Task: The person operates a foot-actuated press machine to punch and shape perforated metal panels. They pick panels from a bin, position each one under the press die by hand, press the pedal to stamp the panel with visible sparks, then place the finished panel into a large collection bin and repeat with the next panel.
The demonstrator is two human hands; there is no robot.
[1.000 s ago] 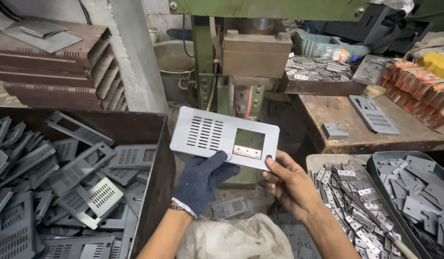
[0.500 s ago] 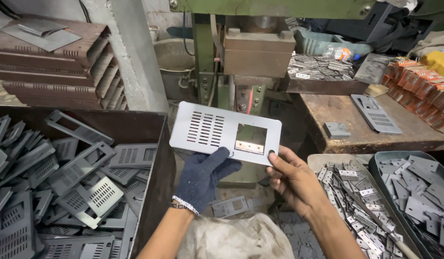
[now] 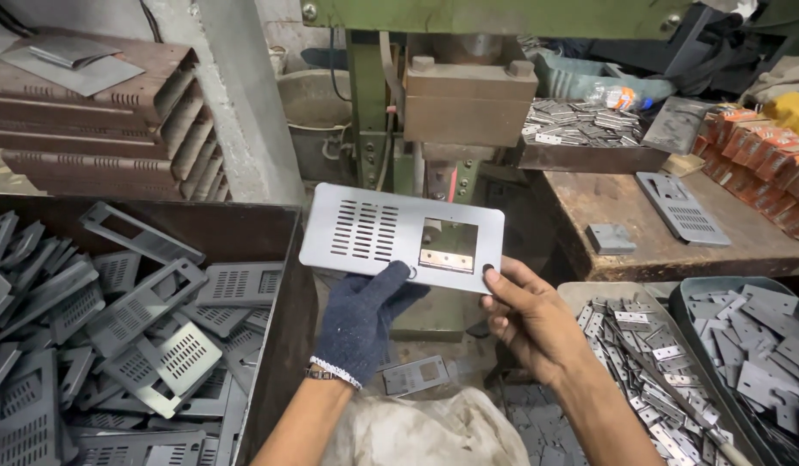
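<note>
Hands (image 3: 451, 319) under slotted plate (image 3: 401, 235)

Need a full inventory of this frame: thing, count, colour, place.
slotted plate: one, grey, held up at centre before the press
small hinge piece: one, coppery, at the lower edge of the plate's square window
press: one, green frame with brown block, top centre
bin of slotted plates: one, brown, many grey plates, left
stacked trays: several, brown, upper left
tray of small hinge parts: one, many silvery pieces, lower right
dark bin of flat pieces: one, grey, far right
workbench: one, brown, right, with a loose grey plate
orange boxes: a row, upper right
left hand: dark blue glove, grips plate's lower edge
right hand: bare, grips plate's lower right corner
</note>
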